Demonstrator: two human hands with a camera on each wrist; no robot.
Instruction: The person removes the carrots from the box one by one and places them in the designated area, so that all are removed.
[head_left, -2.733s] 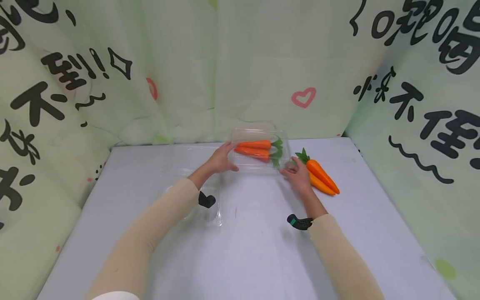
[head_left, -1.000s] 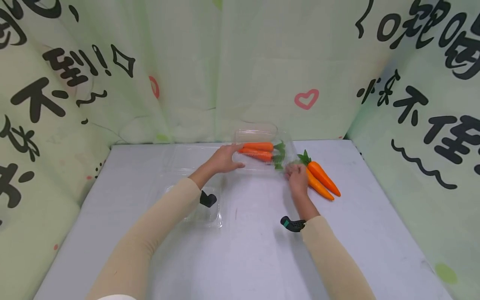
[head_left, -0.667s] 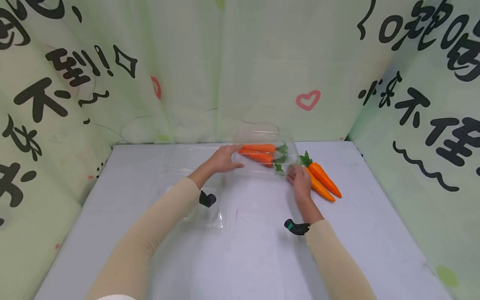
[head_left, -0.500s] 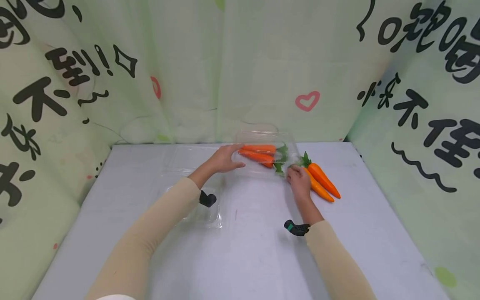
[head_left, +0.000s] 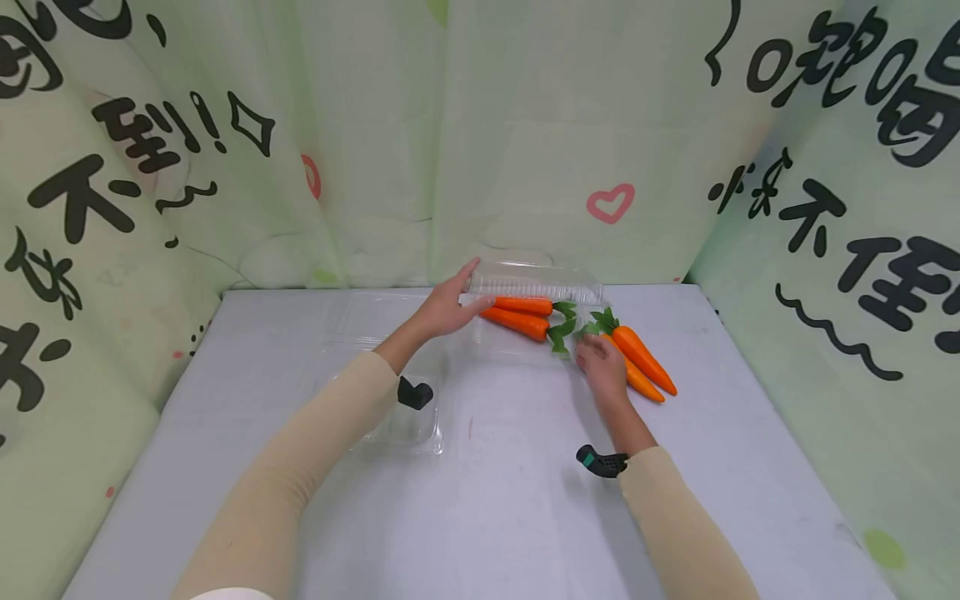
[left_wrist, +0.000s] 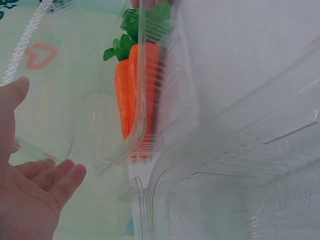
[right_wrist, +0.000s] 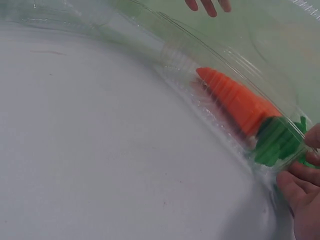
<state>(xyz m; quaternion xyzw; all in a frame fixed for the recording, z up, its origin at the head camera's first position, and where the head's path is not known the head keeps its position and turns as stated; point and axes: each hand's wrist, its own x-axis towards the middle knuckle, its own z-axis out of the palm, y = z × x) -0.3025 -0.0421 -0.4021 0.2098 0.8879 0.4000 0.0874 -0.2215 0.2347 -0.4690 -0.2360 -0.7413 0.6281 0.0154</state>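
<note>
Two orange carrots [head_left: 517, 323] with green tops lie in a clear plastic box [head_left: 510, 353] at the far side of the table. Its ridged clear lid [head_left: 536, 282] stands raised behind them in the head view. My left hand [head_left: 444, 308] is at the left end of the box and lid, its fingers extended and spread in the left wrist view. At the front right corner, my right hand [head_left: 602, 367] pinches the box rim between thumb and fingers. Beside that hand, two more carrots [head_left: 643, 357] lie on the table, one partly hidden behind it.
A second clear plastic container [head_left: 420, 433] rests on the white table [head_left: 495, 517], partly under my left forearm. Green printed curtains [head_left: 510, 150] enclose the back and both sides. The table's far edge runs just behind the box.
The lid has swung up and back from over the carrots in the box. My left hand has risen along the left end. The right hand remains at the front right corner.
</note>
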